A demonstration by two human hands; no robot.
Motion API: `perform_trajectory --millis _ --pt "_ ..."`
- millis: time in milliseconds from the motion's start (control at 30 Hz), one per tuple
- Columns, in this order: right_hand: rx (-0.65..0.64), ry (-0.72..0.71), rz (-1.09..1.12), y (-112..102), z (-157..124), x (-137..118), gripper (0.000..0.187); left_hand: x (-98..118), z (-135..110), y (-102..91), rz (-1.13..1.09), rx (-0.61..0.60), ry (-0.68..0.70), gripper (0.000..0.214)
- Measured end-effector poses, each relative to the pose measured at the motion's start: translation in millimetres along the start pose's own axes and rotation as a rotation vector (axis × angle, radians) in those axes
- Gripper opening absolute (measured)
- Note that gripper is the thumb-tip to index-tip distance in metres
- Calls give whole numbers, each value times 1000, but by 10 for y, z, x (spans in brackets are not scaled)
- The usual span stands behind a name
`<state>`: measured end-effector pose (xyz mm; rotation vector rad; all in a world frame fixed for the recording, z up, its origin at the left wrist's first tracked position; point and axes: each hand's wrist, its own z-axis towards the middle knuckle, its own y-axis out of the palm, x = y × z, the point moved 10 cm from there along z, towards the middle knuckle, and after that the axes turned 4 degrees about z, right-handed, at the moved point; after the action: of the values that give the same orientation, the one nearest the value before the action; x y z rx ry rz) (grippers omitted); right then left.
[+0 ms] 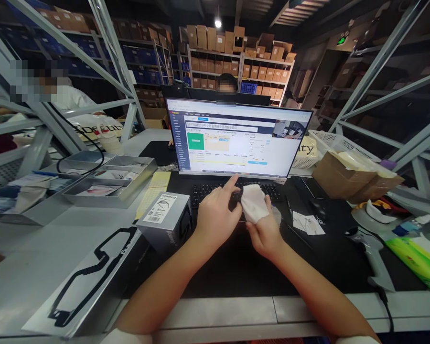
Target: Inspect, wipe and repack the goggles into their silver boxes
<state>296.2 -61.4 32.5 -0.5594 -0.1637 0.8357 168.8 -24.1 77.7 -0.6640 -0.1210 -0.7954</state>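
Cloth [255, 203], white, soft-looking and loosely crumpled, is sitting in the right hand [268, 235], whose fingers and thumb are closing round its lower right side. Its rounded upper part is bulging out of the grip, over the near edge of the keyboard [199, 190]. The left hand [215, 210] is hovering just left of the grip, index finger pointing forward and thumb reaching the cloth's left edge; whether those fingers are pinching anything is impossible to tell. Clear, filmy plastic [277, 217] is showing beside the right hand.

Under the grip, a smooth black mat [258, 279] is spreading across the desk. Beyond it, the flat, glossy monitor [232, 165] is glowing. Left of the grip, a squarish grey box [166, 222] with a printed white label is standing, and nearer the body a long, silvery carton [89, 282] is bearing a black angular outline. Right of the grip, thin creased papers [308, 223] are lying flat; farther right, a hard plastic scanner [374, 258] is resting beside a shiny green pack [419, 258].
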Motion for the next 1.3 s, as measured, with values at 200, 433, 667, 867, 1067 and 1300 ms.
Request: perform_trajectory --millis 200,433,667,867,1067,1300 --pt "202 228 -48 -165 -64 388 25 -3 16 -147 -97 132 10 61" --pt "184 50 30 -37 -153 -54 48 -5 7 -155 -161 188 33 56" --pt "250 140 -55 -58 -211 248 35 -41 7 -128 -164 221 48 54" --pt "167 -14 79 -15 -169 52 28 -55 1 -75 -230 201 28 51" --pt "429 529 225 -497 -239 838 22 -408 -2 53 -557 236 -222 40" --pt "767 889 776 -562 -368 1314 32 -677 -11 268 -1051 343 -339 35"
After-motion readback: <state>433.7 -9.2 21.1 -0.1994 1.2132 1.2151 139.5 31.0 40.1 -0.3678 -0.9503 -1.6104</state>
